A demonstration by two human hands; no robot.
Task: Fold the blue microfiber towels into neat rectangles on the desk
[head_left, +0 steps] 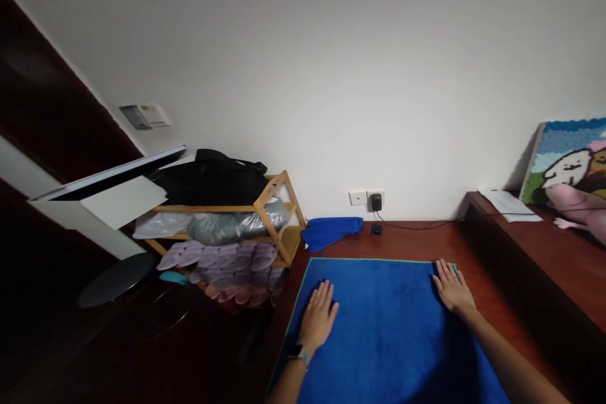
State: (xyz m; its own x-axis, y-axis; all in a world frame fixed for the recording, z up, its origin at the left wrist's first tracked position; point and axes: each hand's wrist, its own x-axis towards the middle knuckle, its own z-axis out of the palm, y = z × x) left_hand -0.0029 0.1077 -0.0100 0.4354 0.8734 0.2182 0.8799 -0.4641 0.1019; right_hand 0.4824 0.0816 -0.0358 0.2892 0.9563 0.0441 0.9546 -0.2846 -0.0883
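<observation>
A blue towel with a thin green edge lies spread out on the reddish-brown wooden table. Near the towel's left edge, my left hand rests flat on the cloth, fingers stretched out, a watch on the wrist. My right hand lies at the far right corner, its fingers spread across the towel's edge. Neither hand holds anything. Behind the towel, against the wall, is another blue cloth, folded or bunched.
A plug sits in the wall socket, its cable running right. On the left stands a wooden rack with a black bag and several slippers. A raised ledge on the right bears a pink plush toy and a picture.
</observation>
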